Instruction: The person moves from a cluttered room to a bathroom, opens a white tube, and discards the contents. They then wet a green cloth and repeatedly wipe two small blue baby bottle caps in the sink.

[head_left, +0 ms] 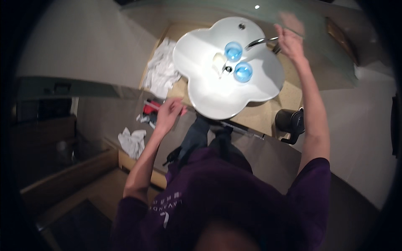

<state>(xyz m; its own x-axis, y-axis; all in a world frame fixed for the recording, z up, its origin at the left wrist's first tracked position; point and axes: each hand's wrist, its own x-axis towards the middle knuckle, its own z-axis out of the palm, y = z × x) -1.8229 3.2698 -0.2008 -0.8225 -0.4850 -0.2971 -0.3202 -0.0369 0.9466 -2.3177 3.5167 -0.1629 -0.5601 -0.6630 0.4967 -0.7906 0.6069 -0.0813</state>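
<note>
My right hand (290, 45) is at the base end of the chrome faucet (262, 41), by the mirror. The handle is hidden, so how the fingers lie on it cannot be told. The faucet's spout reaches over a white, lobed ceramic basin (207, 100). Two round blue-tinted glasses (233, 51) stand in it near the metal drain (228, 69). A cream-coloured piece (219, 60), perhaps a sponge or cloth, lies beside them. My left hand (170, 112) hovers off the counter's front edge, fingers loosely bent, with nothing visible in it.
Crumpled white cloth (161, 67) lies on the counter left of the basin. A black kettle (287, 120) stands at right. Lower left are a red item (152, 107) and another white cloth (133, 142). A mirror (326, 56) borders the counter behind.
</note>
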